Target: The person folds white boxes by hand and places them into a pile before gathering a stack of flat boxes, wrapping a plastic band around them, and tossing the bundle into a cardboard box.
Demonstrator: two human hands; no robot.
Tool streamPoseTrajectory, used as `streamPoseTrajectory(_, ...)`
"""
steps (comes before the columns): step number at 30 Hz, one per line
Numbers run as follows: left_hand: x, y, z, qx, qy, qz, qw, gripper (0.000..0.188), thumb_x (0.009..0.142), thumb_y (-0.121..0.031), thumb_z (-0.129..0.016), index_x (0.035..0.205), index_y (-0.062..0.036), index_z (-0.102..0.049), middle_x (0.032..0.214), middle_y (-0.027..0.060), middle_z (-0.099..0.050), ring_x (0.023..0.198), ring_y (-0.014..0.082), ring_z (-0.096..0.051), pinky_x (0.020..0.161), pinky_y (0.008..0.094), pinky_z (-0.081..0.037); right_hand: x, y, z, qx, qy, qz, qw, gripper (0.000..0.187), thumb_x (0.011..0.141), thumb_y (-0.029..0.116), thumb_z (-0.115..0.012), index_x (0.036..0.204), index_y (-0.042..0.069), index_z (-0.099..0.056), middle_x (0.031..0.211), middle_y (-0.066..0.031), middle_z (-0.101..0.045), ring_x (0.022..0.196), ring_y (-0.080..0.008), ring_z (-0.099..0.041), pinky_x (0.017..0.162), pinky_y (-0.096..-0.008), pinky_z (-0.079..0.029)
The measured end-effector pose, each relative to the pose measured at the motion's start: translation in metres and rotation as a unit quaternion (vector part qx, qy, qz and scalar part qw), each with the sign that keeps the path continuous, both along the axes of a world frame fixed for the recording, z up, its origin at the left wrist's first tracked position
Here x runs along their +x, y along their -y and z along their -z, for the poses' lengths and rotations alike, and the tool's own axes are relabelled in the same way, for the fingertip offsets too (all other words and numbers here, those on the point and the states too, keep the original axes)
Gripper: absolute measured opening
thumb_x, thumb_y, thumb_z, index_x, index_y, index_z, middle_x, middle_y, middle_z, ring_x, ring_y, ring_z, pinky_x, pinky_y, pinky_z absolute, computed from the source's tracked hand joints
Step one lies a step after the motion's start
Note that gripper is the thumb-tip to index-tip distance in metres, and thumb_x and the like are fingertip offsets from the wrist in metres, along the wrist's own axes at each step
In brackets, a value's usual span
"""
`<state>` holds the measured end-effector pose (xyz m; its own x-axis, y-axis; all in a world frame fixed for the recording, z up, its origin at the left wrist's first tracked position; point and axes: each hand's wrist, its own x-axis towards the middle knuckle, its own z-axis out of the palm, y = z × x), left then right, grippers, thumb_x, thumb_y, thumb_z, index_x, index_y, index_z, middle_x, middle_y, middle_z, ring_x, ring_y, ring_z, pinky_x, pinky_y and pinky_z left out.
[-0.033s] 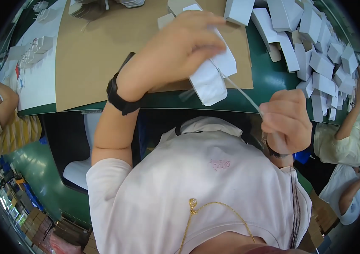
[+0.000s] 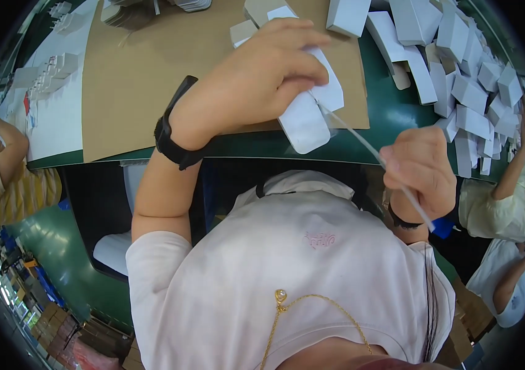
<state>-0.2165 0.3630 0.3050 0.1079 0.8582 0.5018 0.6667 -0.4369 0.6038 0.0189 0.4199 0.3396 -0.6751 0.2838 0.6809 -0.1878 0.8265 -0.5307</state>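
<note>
My left hand (image 2: 268, 77), a black band at its wrist, is closed, thumb and fingers pinched on a white flat card piece (image 2: 307, 128) with rounded corners. Part of the card is hidden under the fingers; it overhangs the table's front edge. From a small hole or knot in it a thin white cord (image 2: 360, 140) runs taut down to the right. My right hand (image 2: 424, 176) is closed around this cord, apart from the card, in front of the table edge. The cord's loose end sticks out below the right fist.
A brown cardboard sheet (image 2: 151, 92) covers the middle of the green table (image 2: 392, 117). Many white boxes (image 2: 472, 92) are heaped at the right. Stacked card pieces (image 2: 130, 13) lie at the far left, more on a white sheet (image 2: 59, 123). Other people sit at both sides.
My left fingers, blurred before, have come down and closed on the card. The right hand has shifted slightly, and the cord's tail now shows below it.
</note>
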Motion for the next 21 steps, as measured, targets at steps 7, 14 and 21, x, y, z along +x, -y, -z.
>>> streamPoseTrajectory(7, 0.004, -0.001, -0.008, -0.017, -0.118, 0.055, 0.991, 0.011, 0.071, -0.001, -0.061, 0.081, -0.0043, -0.06, 0.116, 0.0091, -0.055, 0.117, 0.0327, -0.042, 0.098, 0.0405, -0.034, -0.01, -0.008, -0.001, -0.066, -0.035, -0.006, 0.997, 0.022, 0.065, -0.006, -0.065, 0.085, 0.001, -0.064, 0.077, -0.0087, -0.064, 0.065, -0.0202, -0.057, 0.06, -0.03, -0.041)
streamPoseTrajectory(14, -0.033, 0.001, -0.009, -0.042, 0.299, -0.018, 0.953, 0.007, 0.087, -0.001, -0.047, 0.094, -0.002, -0.047, 0.096, 0.0116, -0.058, 0.093, 0.0248, -0.055, 0.089, 0.0354, -0.041, -0.015, -0.019, 0.013, -0.141, 0.048, 0.004, 0.989, 0.075, 0.076, 0.023, -0.071, 0.134, 0.003, -0.027, 0.119, -0.0218, -0.053, 0.106, -0.0282, -0.054, 0.086, -0.0343, -0.043)
streamPoseTrajectory(21, -0.072, 0.021, 0.03, 0.013, 0.075, -0.43, 0.9, 0.023, 0.087, -0.016, -0.055, 0.102, -0.0018, -0.046, 0.071, 0.0044, -0.06, 0.063, 0.017, -0.056, 0.063, 0.0324, -0.046, -0.04, -0.052, 0.031, -0.346, 0.136, 0.02, 0.928, 0.043, 0.094, 0.03, -0.047, 0.126, 0.002, -0.045, 0.121, -0.0137, -0.053, 0.112, -0.0207, -0.051, 0.093, -0.0295, -0.039)
